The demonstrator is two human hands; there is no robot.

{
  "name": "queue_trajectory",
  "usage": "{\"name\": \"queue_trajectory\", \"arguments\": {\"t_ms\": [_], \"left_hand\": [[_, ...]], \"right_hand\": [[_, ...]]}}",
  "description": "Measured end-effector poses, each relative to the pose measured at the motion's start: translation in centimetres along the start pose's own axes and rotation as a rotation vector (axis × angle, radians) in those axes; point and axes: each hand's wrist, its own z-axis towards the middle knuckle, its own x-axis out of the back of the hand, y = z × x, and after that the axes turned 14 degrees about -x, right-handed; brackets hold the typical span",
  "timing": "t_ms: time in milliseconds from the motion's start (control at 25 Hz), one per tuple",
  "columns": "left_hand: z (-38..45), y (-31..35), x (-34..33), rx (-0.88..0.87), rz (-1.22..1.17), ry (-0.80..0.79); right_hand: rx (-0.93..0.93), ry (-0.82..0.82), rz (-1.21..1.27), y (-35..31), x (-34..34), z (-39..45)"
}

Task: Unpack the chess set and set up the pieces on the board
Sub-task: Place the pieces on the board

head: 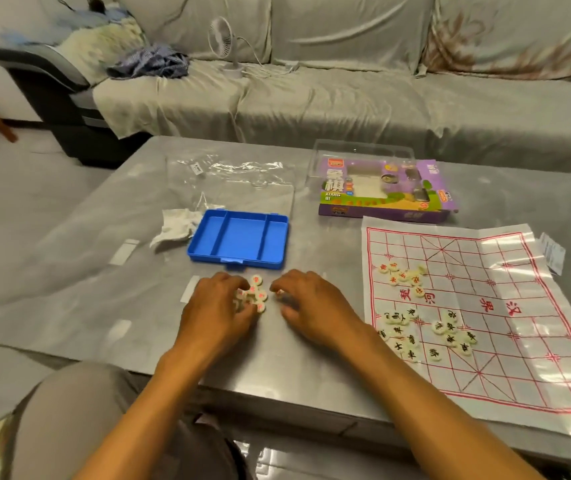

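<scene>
- A blue tray (pixel 239 239) is seen on the grey surface (pixel 104 271).
- The white board (pixel 478 317) is ruled with a red grid.
- Cream pieces (pixel 450 332) are marked black; others (pixel 402 276) red.
- The box (pixel 386 188) is printed purple and green.

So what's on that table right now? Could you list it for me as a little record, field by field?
surface: grey table
board: paper xiangqi sheet, flat, at the right
pieces on board: red-lettered cluster; black-lettered group nearer the person
pieces off board: small red-lettered pile between the hands
left hand: fingers curled on the pile
right hand: fingers curled by the pile; grip unclear
tray: blue tray, open, no pieces inside
packaging: purple box; clear plastic wrap
</scene>
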Motion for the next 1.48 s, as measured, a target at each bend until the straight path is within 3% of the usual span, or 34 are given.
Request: {"name": "queue_trajectory", "arguments": {"t_ms": [80,360,600,880,1120,1280,1480], "left_hand": [[-0.7,-1.4,-0.2,-0.029,-0.015,-0.090],[-1.1,-2.8,-0.8,-0.107,-0.115,0.038],[-0.9,-2.4,-1.1,-0.209,-0.114,-0.002],[-0.8,-2.3,-1.5,-0.198,-0.106,0.033],[-1.0,-1.1,-0.3,-0.113,-0.208,0.108],[0.9,3.2,-0.9,-0.175,-0.337,0.112],[7.2,12.9,-7.3,-0.244,-0.400,-0.077]], "right_hand": [[0.060,0.003,-0.062,-1.5,-1.4,0.8],[0.086,-0.030,-0.104,-2.2,-1.6,2.4],[0.108,-0.050,-0.122,-2.8,-1.8,2.9],[0.080,0.004,-0.129,-2.1,-1.7,2.3],[-0.063,0.008,-0.030,0.3,1.3,1.0],[-0.241,0.154,0.036,6.9,6.5,-0.9],[-0.535,0.226,0.061,15.7,9.8,-3.1]]}}
